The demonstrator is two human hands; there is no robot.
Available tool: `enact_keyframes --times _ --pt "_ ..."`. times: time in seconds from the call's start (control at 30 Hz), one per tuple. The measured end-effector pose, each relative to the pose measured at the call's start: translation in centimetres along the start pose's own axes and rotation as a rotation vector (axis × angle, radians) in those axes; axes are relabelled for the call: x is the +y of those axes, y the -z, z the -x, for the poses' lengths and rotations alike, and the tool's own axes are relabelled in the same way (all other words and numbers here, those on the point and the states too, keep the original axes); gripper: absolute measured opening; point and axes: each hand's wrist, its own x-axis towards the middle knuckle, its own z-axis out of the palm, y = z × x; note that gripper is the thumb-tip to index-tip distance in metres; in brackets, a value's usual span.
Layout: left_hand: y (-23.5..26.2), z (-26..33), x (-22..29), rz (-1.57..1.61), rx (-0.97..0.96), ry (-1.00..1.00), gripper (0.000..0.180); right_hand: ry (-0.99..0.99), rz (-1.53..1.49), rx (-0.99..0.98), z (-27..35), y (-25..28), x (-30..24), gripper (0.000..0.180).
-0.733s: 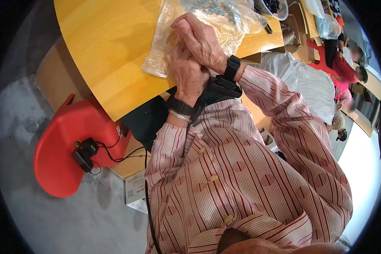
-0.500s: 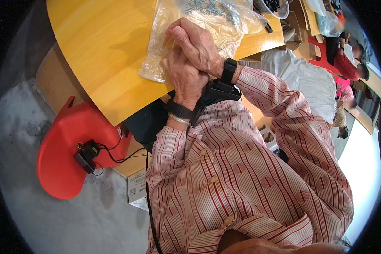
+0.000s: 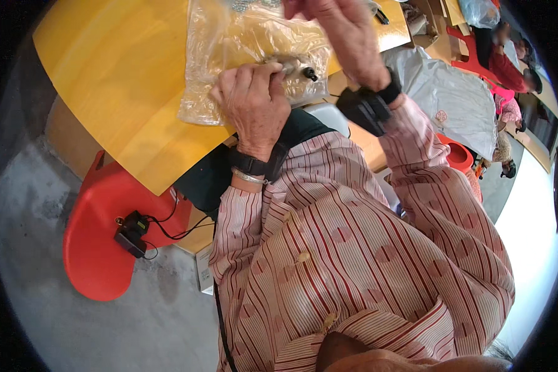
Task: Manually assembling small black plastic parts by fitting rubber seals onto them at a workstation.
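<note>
1. L hand (image 3: 252,102): back up, fingers bent over the near part of a crinkled, clear plastic bag (image 3: 204,80) on the yellow, wood-look counter (image 3: 115,77). Its grip is partly closed, thumb & index close together; index tip is at the near end of a small, greyish piece w/ a black end (image 3: 307,73). Can't tell if it's pinched or only touched.

2. Small piece: over the bag, just R of L fingertips, nr the counter's edge. Long axis runs approx. L to R, dipping slightly toward the person at R; black end points R, away from L hand. Body partly blurred, so exact shape unclear.

3. R hand (image 3: 352,46): up at the top of view, well apart from L hand, motion-blurred. Fingers run toward the upper L & are partly cut off; can't tell if its grip is clenched, released or holding sth.

4. Nearby: loose, silvery-blue bits (image 3: 254,4) at the bag's far end; short, black, rod-like item (image 3: 382,16) on the counter, R of R hand; red, moulded chair (image 3: 99,248) at far L, w/ a black, boxy device (image 3: 131,234) on it.
</note>
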Motion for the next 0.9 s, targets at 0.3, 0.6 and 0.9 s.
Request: enact_keyframes --times 0.3,0.6,0.9 --pt "0.5 -0.5 0.0 -0.063 -0.046 0.001 0.007 -0.039 0.743 -0.092 8.9 4.4 1.8 0.024" --pt "0.7 -1.0 -0.1 -0.067 -0.034 -0.042 0.011 0.125 0.983 0.025 10.3 2.3 5.2 0.032" --pt "1.2 -0.8 -1.0 -0.032 -0.074 -0.097 0.014 0.195 0.981 0.069 10.1 1.6 5.7 0.022"
